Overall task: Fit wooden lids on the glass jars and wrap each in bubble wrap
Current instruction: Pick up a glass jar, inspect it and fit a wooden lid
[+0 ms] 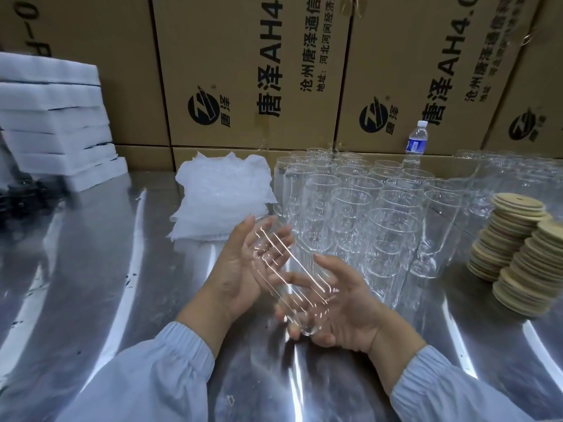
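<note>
One glass jar is lying slantwise in the air over the steel table, carried between both hands. The left hand is pressing its palm and nearly straight fingers along the jar's upper part. The right hand is cupping the lower end, with thumb and fingers curling round it.

Behind them, empty jars are standing mouth up in a tight cluster, well over twenty and too crowded to count exactly. One pile of bubble wrap is sitting just to their left. Wooden lids are leaning in about three stacks at the right. Six white foam slabs are piled at the far left. One water bottle with a blue label is standing at the back.

Cardboard boxes are showing three round logos and the print "唐泽AH4.0", "沧州唐泽通信" and "地址:河北河间经济开".
</note>
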